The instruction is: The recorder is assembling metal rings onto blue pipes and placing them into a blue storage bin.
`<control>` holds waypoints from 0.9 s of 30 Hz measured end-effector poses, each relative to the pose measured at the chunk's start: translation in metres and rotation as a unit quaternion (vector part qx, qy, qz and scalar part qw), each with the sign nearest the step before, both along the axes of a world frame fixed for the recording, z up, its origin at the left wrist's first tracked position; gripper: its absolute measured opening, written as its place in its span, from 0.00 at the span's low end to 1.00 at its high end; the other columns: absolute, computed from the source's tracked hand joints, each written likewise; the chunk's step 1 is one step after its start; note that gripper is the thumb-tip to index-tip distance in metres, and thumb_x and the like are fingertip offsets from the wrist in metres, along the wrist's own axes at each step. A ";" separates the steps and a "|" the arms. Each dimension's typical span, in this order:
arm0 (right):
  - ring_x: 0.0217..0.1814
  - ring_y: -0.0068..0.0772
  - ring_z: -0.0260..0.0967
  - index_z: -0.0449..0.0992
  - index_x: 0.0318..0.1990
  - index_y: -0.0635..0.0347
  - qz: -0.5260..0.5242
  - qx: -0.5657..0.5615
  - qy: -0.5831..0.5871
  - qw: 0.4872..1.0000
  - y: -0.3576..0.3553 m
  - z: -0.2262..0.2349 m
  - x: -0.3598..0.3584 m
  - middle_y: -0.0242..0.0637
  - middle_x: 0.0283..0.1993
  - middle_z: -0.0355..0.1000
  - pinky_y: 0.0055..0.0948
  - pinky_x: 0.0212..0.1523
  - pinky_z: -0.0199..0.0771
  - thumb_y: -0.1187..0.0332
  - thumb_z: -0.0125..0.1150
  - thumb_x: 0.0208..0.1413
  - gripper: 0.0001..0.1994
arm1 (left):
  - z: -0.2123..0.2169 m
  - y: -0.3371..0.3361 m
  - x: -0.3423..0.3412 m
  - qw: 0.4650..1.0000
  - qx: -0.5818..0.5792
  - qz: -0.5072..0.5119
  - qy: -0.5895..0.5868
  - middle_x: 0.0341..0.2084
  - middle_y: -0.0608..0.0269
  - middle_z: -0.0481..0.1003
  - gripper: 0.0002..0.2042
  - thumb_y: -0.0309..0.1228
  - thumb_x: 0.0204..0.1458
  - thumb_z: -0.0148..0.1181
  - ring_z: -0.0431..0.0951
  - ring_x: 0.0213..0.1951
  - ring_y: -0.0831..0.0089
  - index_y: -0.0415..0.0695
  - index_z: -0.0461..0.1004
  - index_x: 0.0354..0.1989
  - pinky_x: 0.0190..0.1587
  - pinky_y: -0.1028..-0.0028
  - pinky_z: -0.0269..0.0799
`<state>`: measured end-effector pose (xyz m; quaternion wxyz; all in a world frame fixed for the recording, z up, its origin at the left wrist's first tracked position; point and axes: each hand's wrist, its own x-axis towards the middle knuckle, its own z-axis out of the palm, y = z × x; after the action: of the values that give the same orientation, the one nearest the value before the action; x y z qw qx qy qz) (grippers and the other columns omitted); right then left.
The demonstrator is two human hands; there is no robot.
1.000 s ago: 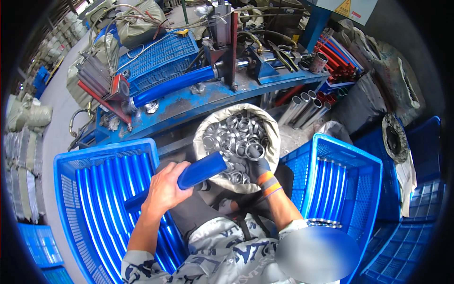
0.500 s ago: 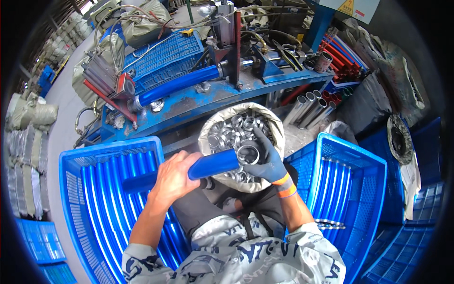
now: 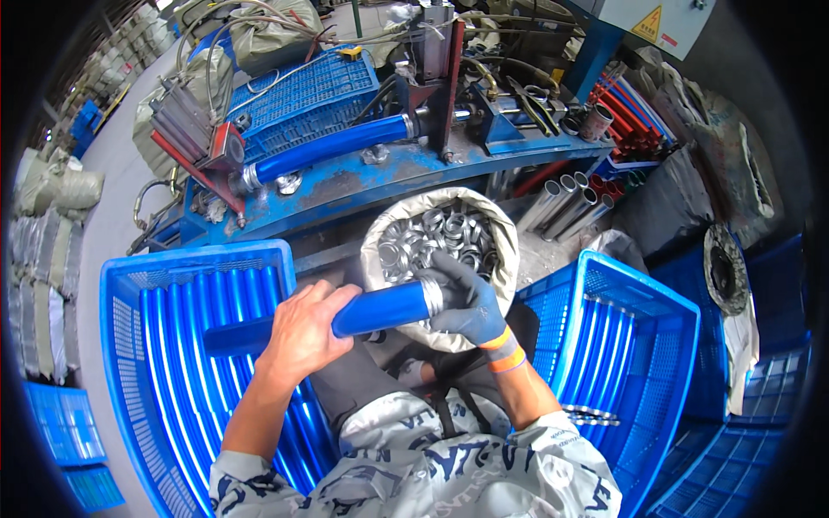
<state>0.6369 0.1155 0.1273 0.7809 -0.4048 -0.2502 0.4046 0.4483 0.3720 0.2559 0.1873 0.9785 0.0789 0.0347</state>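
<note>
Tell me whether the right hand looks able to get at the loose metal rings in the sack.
Probably yes: the sack stands open and the gloved right hand is close to the loose metal rings, though busy with the metal ring at one end of the blue tube.

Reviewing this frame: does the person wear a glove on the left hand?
No, the left hand gripping the blue tube is bare; only the right hand wears a grey glove.
</note>
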 end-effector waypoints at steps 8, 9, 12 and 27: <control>0.71 0.31 0.79 0.75 0.79 0.69 -0.064 -0.146 -0.280 0.947 -0.006 -0.003 0.001 0.40 0.74 0.79 0.33 0.74 0.77 0.77 0.93 0.46 0.49 | -0.012 0.000 0.001 1.000 -0.008 0.002 0.003 0.42 0.54 0.79 0.32 0.29 0.41 0.76 0.84 0.48 0.48 0.51 0.84 0.63 0.51 0.51 0.82; 0.71 0.31 0.79 0.75 0.79 0.69 -0.064 -0.147 -0.279 0.947 -0.005 -0.005 0.001 0.40 0.74 0.79 0.33 0.74 0.77 0.77 0.93 0.46 0.49 | -0.012 -0.001 0.003 1.000 -0.011 0.000 0.005 0.42 0.54 0.79 0.30 0.30 0.44 0.75 0.84 0.48 0.47 0.53 0.83 0.62 0.52 0.49 0.82; 0.72 0.32 0.77 0.74 0.80 0.68 -0.043 -0.162 -0.155 0.974 0.004 -0.003 -0.003 0.41 0.75 0.78 0.34 0.75 0.76 0.76 0.90 0.50 0.47 | -0.022 -0.001 0.001 1.000 -0.011 0.011 -0.004 0.43 0.55 0.80 0.31 0.30 0.44 0.75 0.84 0.49 0.48 0.53 0.83 0.63 0.53 0.50 0.82; 0.49 0.50 0.88 0.92 0.44 0.60 -0.186 -0.504 -0.347 0.769 -0.015 -0.272 0.030 0.47 0.41 0.88 0.46 0.54 0.87 0.52 0.75 0.71 0.18 | -0.048 0.042 -0.020 0.575 -0.596 0.255 -0.499 0.53 0.53 0.82 0.23 0.47 0.78 0.60 0.83 0.54 0.61 0.41 0.72 0.69 0.61 0.58 0.80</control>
<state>0.6668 0.1006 -0.1451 0.3847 -0.8918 -0.1838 0.1514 0.4278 0.4140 0.2075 0.7219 0.4135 0.2218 0.5087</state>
